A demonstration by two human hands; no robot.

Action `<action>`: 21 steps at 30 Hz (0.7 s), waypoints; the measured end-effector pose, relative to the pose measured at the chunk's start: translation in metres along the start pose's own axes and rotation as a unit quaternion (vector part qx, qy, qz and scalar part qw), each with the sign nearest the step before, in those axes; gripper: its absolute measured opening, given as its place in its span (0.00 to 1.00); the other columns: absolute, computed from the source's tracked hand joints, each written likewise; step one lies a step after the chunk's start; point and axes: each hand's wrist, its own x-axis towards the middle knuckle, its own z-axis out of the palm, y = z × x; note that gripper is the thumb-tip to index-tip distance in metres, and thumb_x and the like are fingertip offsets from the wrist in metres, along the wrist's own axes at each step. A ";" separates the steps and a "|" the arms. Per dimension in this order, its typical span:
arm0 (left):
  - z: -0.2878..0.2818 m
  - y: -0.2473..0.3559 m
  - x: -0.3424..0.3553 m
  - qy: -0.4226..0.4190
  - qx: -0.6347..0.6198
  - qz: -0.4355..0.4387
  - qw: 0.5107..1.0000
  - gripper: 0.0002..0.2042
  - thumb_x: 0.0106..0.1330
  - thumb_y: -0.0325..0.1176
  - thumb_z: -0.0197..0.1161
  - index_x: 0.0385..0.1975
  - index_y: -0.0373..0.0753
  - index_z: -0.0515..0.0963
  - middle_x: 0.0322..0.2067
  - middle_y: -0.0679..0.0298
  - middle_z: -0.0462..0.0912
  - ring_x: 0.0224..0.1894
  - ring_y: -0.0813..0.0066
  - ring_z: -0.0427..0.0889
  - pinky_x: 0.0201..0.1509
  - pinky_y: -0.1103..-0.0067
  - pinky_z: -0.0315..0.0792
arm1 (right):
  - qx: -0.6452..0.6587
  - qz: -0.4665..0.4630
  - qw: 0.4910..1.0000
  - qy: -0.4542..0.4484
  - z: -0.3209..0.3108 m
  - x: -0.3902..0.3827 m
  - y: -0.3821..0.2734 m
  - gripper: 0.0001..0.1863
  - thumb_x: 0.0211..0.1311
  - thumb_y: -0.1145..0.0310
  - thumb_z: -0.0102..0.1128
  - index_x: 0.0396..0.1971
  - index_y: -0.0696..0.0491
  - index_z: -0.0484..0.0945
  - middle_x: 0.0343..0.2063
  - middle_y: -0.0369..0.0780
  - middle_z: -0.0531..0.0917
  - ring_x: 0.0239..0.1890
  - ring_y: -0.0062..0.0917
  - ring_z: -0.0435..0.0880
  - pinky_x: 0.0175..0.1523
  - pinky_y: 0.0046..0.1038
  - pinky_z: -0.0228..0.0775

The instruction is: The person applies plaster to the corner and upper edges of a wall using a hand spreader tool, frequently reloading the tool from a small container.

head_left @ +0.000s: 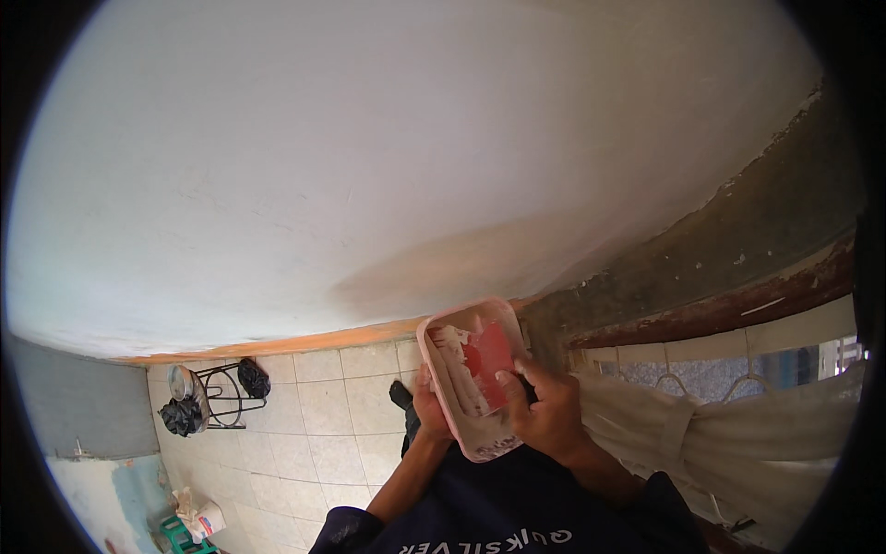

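My left hand [430, 406] is closed round the left side of a pink, rounded rectangular tray [427, 343], which I hold tilted in front of my chest. White paste [451, 355], like wall filler, is smeared along the tray's left side. My right hand [551, 413] grips a flat red scraper [496, 355] at the tray's right side, thumb on top. The blade lies inside the tray, its left edge against the paste and its face partly coated white. Fingers under the tray and behind the scraper are hidden.
A large whitish wall [277, 166] stands ahead, with bare grey-brown plaster [683, 249] at right. Curtains [720, 434] hang by a window on the right. A black metal stool [226, 392] with black bags and a can stands on the tiled floor [318, 415]. A green stool [180, 535] is lower left.
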 end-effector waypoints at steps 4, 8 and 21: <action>0.001 -0.004 0.002 0.088 0.083 0.021 0.992 0.26 0.71 0.50 0.40 0.61 0.37 0.62 0.57 0.55 0.69 0.58 0.60 0.71 0.63 0.66 0.64 | 0.053 0.031 0.997 -0.036 0.001 -0.002 0.002 0.07 0.57 0.72 0.61 0.32 0.61 0.79 0.21 0.48 0.81 0.24 0.32 0.84 0.27 0.27 0.72; 0.002 -0.003 0.005 0.165 0.210 0.037 0.963 0.27 0.71 0.51 0.40 0.61 0.38 0.62 0.57 0.54 0.70 0.57 0.61 0.71 0.63 0.66 0.64 | 0.095 0.059 0.992 -0.062 0.002 -0.003 0.003 0.08 0.58 0.72 0.61 0.34 0.61 0.79 0.23 0.46 0.82 0.25 0.27 0.84 0.29 0.24 0.72; 0.011 0.012 0.001 0.116 0.105 0.018 0.988 0.27 0.70 0.52 0.40 0.60 0.39 0.64 0.55 0.55 0.72 0.55 0.60 0.73 0.61 0.65 0.68 | 0.270 0.278 0.920 -0.064 -0.004 -0.013 0.013 0.12 0.63 0.69 0.58 0.39 0.63 0.79 0.25 0.35 0.81 0.25 0.15 0.77 0.31 0.18 0.70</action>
